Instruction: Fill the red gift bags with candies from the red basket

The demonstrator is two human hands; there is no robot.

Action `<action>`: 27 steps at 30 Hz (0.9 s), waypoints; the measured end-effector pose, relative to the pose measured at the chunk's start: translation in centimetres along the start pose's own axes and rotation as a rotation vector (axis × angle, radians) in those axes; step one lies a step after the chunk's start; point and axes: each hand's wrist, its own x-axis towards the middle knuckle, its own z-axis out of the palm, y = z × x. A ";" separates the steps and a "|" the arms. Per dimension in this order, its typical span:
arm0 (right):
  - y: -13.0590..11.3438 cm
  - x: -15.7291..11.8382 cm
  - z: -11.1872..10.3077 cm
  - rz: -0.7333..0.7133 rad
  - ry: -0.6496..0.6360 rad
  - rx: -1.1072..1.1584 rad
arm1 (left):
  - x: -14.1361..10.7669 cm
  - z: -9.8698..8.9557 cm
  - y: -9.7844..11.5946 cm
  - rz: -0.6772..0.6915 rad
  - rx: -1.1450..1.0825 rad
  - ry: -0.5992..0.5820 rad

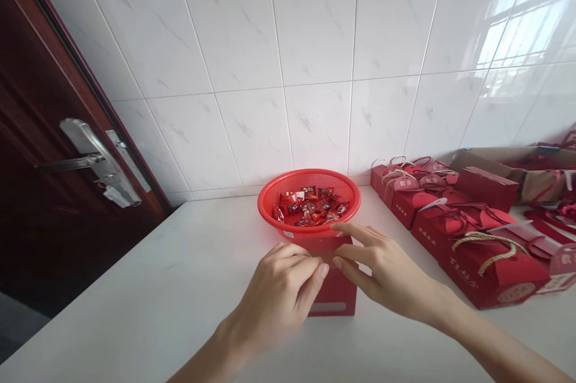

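A red box (333, 293) stands on the white table, just in front of a red plastic basket (265, 206) that holds several wrapped candies (310, 206). My left hand (288, 284) is at the box's left side, its fingers curled together over the upper edge; what they pinch is too small to make out. On the right side of the same box is my right hand (375, 263), thumb and fingers near the top edge, index finger reaching toward the basket's rim. Both hands partly cover the box.
Several red gift boxes with rope handles (490, 263) line the right side of the white table (180, 287). Behind them is an open cardboard carton (535, 185). A tiled wall (315, 119) rises at the back, and a dark red door (40, 131) is at left.
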 end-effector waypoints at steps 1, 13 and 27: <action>-0.1 0.0 -0.1 0.031 -0.005 -0.018 | 0.0 0.0 -0.1 -0.026 0.009 0.015; 0.6 0.6 0.5 0.283 -0.016 0.271 | 1.2 -1.1 -1.1 -0.164 -0.059 0.010; 0.1 1.2 0.2 0.370 -0.096 0.418 | 1.1 -2.1 -2.5 -0.501 -0.298 -0.162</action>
